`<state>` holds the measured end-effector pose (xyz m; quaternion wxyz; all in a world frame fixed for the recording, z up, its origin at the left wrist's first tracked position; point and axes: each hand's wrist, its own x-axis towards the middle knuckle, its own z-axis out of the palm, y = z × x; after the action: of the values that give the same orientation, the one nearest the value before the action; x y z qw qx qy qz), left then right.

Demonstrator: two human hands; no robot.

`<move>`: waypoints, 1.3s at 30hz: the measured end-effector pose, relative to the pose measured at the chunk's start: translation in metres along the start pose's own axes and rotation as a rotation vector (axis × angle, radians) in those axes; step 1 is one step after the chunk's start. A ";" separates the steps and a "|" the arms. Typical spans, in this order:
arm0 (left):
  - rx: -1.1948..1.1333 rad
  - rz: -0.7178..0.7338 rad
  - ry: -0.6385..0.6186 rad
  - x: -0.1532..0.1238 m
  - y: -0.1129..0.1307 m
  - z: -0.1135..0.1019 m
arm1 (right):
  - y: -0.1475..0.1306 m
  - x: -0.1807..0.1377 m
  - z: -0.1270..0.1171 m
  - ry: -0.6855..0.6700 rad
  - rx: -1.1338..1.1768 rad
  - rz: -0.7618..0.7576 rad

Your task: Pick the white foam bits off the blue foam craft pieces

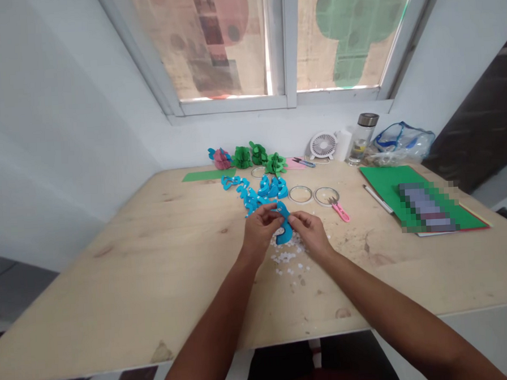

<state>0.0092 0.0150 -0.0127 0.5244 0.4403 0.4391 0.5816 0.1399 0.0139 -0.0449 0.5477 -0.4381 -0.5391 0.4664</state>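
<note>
My left hand (259, 226) and my right hand (309, 231) meet over the middle of the wooden table (134, 275). Both pinch the same blue paper cut-out (284, 225), a curved folded shape held just above the tabletop. Beneath them lies a scatter of small white paper scraps (288, 259). A heap of similar blue cut-outs (257, 192) lies just beyond my hands.
Green paper flowers (258, 156) and a pink-blue one (220, 156) line the back edge. Two tape rings (300, 194), pink snips (339, 208), a small white fan (323, 145), a jar (363, 134) and a plastic bag (404, 141) stand right. Green card sheets (389, 185) lie at far right.
</note>
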 end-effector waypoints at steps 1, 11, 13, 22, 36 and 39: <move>0.019 -0.001 -0.019 -0.001 -0.001 0.002 | 0.001 0.001 -0.001 0.008 0.000 0.001; 0.072 -0.080 -0.071 0.001 0.000 -0.002 | 0.002 0.002 -0.002 -0.008 0.008 0.045; 0.074 -0.119 -0.073 0.003 0.000 -0.004 | 0.002 0.001 -0.002 -0.035 -0.008 0.040; -0.122 -0.188 -0.083 0.008 -0.007 -0.008 | 0.005 0.000 0.000 -0.138 0.006 0.042; -0.077 -0.174 -0.079 0.005 -0.005 -0.005 | -0.004 -0.004 0.002 -0.143 -0.001 0.057; -0.010 -0.153 -0.088 0.005 -0.006 -0.005 | -0.006 -0.004 0.002 -0.127 -0.026 0.057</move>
<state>0.0053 0.0197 -0.0192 0.5882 0.4283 0.4450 0.5221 0.1381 0.0088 -0.0394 0.4930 -0.4299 -0.5661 0.5016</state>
